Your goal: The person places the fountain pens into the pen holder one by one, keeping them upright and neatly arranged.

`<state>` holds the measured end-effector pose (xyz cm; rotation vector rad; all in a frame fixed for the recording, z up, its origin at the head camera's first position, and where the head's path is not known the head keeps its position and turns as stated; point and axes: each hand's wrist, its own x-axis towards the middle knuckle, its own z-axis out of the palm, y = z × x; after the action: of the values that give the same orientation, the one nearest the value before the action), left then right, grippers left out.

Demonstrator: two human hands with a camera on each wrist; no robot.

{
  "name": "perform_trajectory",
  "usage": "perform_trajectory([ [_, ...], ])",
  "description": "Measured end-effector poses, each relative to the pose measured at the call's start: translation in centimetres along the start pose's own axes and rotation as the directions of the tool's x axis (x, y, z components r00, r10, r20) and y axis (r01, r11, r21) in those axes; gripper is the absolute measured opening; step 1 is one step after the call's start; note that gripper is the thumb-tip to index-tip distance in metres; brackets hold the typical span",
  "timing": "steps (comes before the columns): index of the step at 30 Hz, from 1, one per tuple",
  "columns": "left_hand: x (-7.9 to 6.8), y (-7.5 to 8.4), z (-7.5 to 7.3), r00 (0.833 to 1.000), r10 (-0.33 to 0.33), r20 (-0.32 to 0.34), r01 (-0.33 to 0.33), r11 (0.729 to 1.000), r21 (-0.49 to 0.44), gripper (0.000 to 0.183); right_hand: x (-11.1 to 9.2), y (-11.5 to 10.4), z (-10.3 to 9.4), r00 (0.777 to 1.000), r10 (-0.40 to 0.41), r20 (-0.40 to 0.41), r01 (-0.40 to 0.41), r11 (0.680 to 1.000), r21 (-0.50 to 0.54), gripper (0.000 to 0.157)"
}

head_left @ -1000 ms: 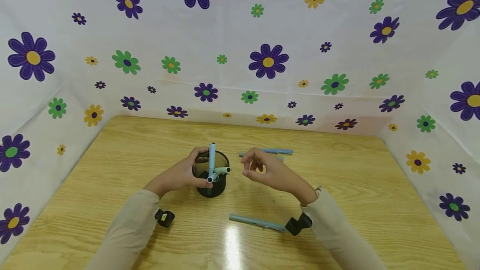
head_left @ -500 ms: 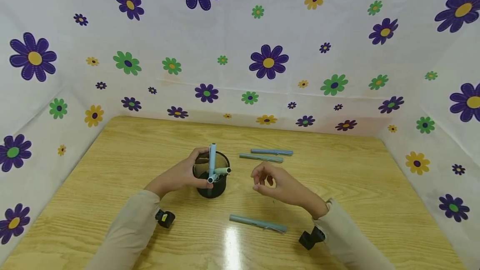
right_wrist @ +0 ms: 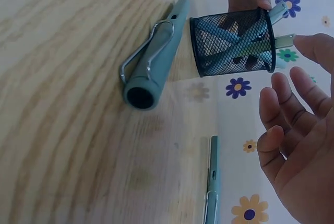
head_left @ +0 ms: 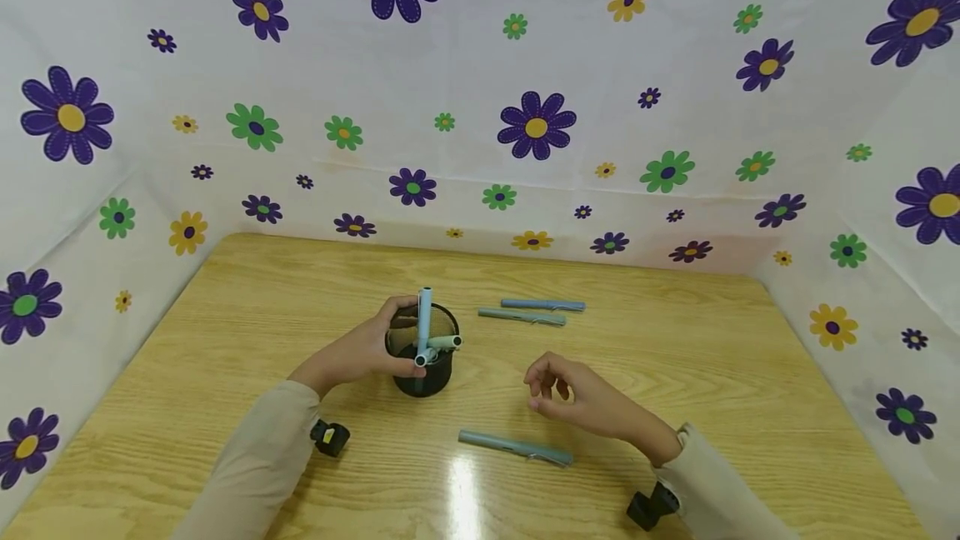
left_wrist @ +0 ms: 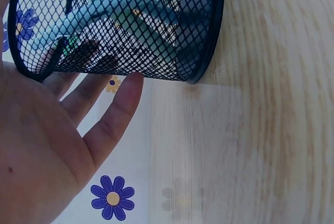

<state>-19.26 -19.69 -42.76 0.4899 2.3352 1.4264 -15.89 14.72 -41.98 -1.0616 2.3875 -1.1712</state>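
Observation:
My left hand (head_left: 363,348) grips a black mesh pen holder (head_left: 426,382) standing on the table, thumb at the near side and fingers round the far side. Several pens stand inside; a light blue pen (head_left: 424,319) and a pale green pen (head_left: 446,342) stick out above the rim. In the left wrist view, pen barrels cross behind the mesh (left_wrist: 120,25). My right hand (head_left: 581,397) hovers to the right with loosely bent fingers and nothing in them. Nearest to it lies a grey-green pen (head_left: 513,447) with a wire clip, large in the right wrist view.
Farther back on the wooden table (head_left: 675,357) lie a blue pen (head_left: 542,304) and a green pen (head_left: 519,317), nearly parallel. White cloth (head_left: 465,65) with printed flowers walls the table at the back and both sides.
My right hand has drawn away from beside the pen holder, moving right and toward me, uncovering the two rear pens. The left hand and the holder have stayed put.

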Motion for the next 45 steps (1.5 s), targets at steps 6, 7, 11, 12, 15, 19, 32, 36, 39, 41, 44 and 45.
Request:
perform_trajectory([
  [6, 0.0, -0.1, -0.1, 1.000, -0.003, 0.001, 0.003, 1.000, -0.005, 0.101, -0.9, 0.4, 0.0, 0.999, 0.032, 0.024, -0.031, 0.999, -0.009, 0.018],
  [7, -0.1, -0.1, -0.1, 1.000, -0.002, 0.002, 0.002, 1.000, 0.002, 0.101, -1.1, 0.6, 0.0, 0.999, 0.040, 0.032, -0.040, 0.999, -0.005, 0.018],
  [11, -0.1, 0.0, -0.2, 1.000, 0.005, 0.008, -0.005, 1.000, 0.020, 0.101, -1.7, 1.1, 0.1, 0.994, 0.079, 0.074, -0.081, 0.996, 0.026, 0.020],
  [12, 0.0, 0.0, -0.2, 1.000, 0.006, 0.008, -0.006, 1.000, 0.019, 0.101, -1.9, 1.2, 0.1, 0.992, 0.087, 0.087, -0.091, 0.995, 0.038, 0.020],
  [15, 0.0, 0.0, -0.2, 1.000, 0.009, 0.012, -0.009, 1.000, 0.020, 0.100, -2.3, 1.4, 0.3, 0.989, 0.098, 0.109, -0.105, 0.993, 0.057, 0.020],
  [19, 0.0, 0.1, -0.2, 1.000, -0.004, 0.008, 0.004, 1.000, 0.017, 0.100, -2.7, 1.6, 0.5, 0.988, 0.100, 0.118, -0.108, 0.992, 0.072, 0.021],
  [32, 0.0, -0.2, -0.1, 1.000, -0.004, 0.001, 0.004, 1.000, 0.027, 0.100, -3.6, 2.6, 1.8, 0.972, 0.095, 0.214, -0.112, 0.991, 0.069, 0.030],
  [36, 0.0, -0.1, -0.1, 1.000, -0.005, 0.001, 0.005, 1.000, 0.031, 0.100, -3.7, 2.5, 1.9, 0.972, 0.095, 0.216, -0.107, 0.993, 0.046, 0.031],
  [39, 0.0, -0.1, -0.1, 1.000, 0.001, 0.007, -0.001, 1.000, 0.023, 0.100, -3.8, 2.3, 1.9, 0.969, 0.119, 0.215, -0.128, 0.991, 0.027, 0.032],
  [41, 0.0, -0.1, -0.1, 1.000, 0.002, 0.007, -0.002, 1.000, 0.024, 0.100, -3.8, 2.2, 2.0, 0.967, 0.137, 0.215, -0.142, 0.990, 0.006, 0.033],
  [44, 0.0, -0.1, -0.1, 1.000, 0.002, 0.003, -0.002, 0.999, 0.035, 0.100, -3.9, 2.2, 2.1, 0.963, 0.161, 0.214, -0.158, 0.987, -0.032, 0.035],
  [45, 0.0, -0.1, -0.1, 1.000, 0.002, 0.003, -0.002, 0.999, 0.036, 0.100, -3.9, 2.2, 2.1, 0.964, 0.162, 0.212, -0.156, 0.987, -0.044, 0.035],
])
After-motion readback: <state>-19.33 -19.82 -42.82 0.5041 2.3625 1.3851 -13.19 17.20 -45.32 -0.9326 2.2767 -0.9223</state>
